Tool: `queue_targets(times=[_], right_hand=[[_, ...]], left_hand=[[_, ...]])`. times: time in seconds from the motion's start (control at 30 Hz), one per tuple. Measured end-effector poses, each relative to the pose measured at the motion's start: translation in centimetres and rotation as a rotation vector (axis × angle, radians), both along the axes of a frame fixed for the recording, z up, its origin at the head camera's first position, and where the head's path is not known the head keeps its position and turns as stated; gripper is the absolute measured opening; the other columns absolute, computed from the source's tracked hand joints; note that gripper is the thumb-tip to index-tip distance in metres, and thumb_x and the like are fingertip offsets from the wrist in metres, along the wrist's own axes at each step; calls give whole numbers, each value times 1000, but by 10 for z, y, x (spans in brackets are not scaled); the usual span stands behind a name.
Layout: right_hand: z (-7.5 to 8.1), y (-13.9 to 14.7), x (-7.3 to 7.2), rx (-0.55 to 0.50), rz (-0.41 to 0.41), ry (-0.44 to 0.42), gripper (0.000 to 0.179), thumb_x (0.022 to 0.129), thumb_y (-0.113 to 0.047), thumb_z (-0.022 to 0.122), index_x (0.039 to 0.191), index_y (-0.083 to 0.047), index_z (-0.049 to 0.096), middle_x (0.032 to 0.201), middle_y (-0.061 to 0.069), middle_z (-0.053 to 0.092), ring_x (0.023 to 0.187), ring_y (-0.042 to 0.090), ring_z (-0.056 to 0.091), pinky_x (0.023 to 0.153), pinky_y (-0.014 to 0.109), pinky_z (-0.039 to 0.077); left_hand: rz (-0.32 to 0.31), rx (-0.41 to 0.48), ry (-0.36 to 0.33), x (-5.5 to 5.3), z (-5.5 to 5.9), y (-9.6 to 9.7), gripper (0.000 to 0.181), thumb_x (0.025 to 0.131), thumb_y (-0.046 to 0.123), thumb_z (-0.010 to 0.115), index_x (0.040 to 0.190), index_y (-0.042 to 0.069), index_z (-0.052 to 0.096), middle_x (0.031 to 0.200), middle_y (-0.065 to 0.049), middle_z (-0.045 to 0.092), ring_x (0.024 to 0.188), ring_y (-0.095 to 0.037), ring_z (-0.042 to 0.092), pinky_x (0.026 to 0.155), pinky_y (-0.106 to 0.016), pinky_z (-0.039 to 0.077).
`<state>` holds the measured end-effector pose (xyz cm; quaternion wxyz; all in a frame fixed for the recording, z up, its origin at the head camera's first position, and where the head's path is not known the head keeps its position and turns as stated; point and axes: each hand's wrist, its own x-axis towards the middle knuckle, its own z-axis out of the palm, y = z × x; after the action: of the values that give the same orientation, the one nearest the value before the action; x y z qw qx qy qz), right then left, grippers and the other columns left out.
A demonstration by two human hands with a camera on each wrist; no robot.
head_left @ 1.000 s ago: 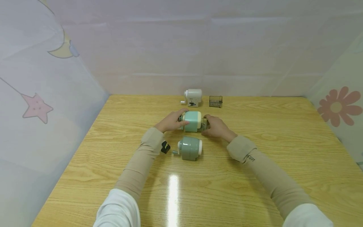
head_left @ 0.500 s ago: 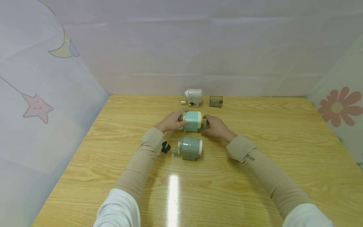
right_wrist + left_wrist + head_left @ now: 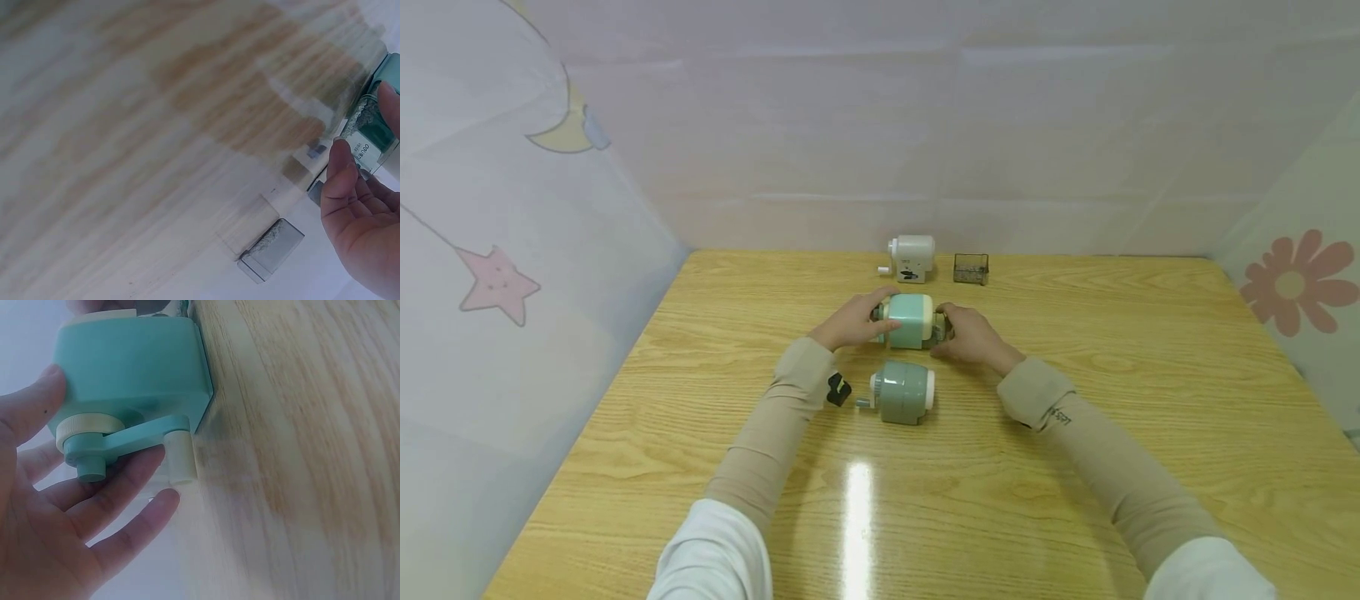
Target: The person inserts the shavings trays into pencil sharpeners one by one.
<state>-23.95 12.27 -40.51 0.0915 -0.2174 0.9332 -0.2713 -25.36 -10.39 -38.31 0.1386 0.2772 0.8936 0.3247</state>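
Note:
A turquoise and cream crank pencil sharpener (image 3: 907, 321) stands on the wooden table, its crank (image 3: 137, 437) facing left. My left hand (image 3: 852, 323) grips its body from the crank side, thumb on one face and some fingers behind the crank in the left wrist view. On the opposite side my right hand (image 3: 973, 336) pinches the see-through shavings drawer (image 3: 369, 134), which sticks partly out of the body. Shavings and a white label show in this drawer. Nearer to me lies a grey-green crank sharpener (image 3: 902, 392), untouched.
A white crank sharpener (image 3: 914, 258) stands at the back, with a separate see-through drawer (image 3: 971, 268) holding shavings to its right. A small black piece (image 3: 838, 389) lies beside my left sleeve. Cloth walls (image 3: 955, 150) border the table's back and sides.

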Motion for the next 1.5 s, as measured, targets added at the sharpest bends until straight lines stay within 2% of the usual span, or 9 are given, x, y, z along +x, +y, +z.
queue_targets(times=[0.57,0.83,1.23,1.5], right_hand=[[-2,-2,-2,28,-9,-4,68,73,-22,78,125,6,43,106,19,59,94,30,56,81,42,47],[-1,-3,-3,40,-15,-19,67,73,-21,78,124,6,44,105,18,59,95,30,56,82,42,47],[0,-5,-5,44,-12,-16,68,72,-18,79,125,6,44,109,18,59,98,30,56,86,42,46],[-2,-2,-11,23,-13,-32,66,68,-21,82,119,5,48,102,17,60,91,28,56,80,40,48]], left_hand=[[3,17,4,-1,-2,0,56,92,28,55,140,12,31,110,-11,58,93,-21,56,78,-34,48],[-7,12,23,-2,-2,0,56,91,28,56,139,10,33,106,-11,58,89,-20,56,76,-33,47],[4,28,-5,-1,1,1,55,91,27,57,138,10,33,107,-12,58,90,-22,56,75,-33,48],[3,32,2,-2,-1,2,55,91,28,57,138,11,34,106,-11,58,91,-22,56,76,-34,48]])
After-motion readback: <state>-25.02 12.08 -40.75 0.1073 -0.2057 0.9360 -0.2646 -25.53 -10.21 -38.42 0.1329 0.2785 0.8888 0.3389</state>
